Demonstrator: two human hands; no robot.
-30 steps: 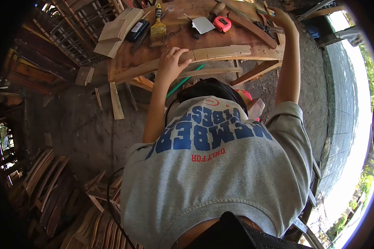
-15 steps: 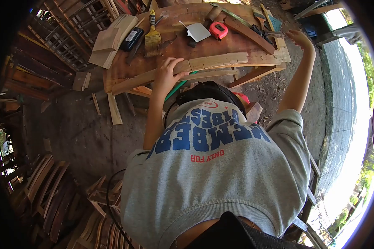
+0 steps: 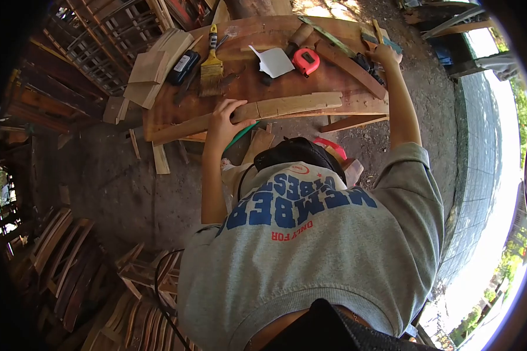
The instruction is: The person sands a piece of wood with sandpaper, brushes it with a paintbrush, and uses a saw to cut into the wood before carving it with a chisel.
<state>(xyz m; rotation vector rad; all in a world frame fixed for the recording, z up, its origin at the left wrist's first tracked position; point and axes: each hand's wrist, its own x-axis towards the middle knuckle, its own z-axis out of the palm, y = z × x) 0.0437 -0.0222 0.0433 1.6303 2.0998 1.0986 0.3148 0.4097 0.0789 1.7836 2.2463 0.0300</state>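
My left hand [image 3: 221,124] grips a long, slightly curved piece of wood [image 3: 287,105] along the workbench's near edge, fingers over its top and thumb on the near side. Pencil-like marks cross its face. At the bench's far right corner, my right hand [image 3: 386,54] has its fingers curled down beside a thin wooden strip [image 3: 377,29], a paintbrush [image 3: 368,38] and a blue-green object [image 3: 396,45]. What those fingers hold is hidden. Just left of that hand lies a reddish-brown wooden bar [image 3: 351,69].
On the workbench [image 3: 175,120] lie a pink tape measure [image 3: 305,61], white paper [image 3: 275,62], a wide yellow-handled brush [image 3: 211,73], a dark bottle-like item [image 3: 184,67] and stacked boards [image 3: 149,73]. Curved wooden parts [image 3: 58,251] are piled at lower left. A mesh screen [image 3: 480,146] hangs at right.
My right hand has come down from the air at the right onto the bench's far right corner. My left hand stays on the curved wood. The view has shifted slightly.
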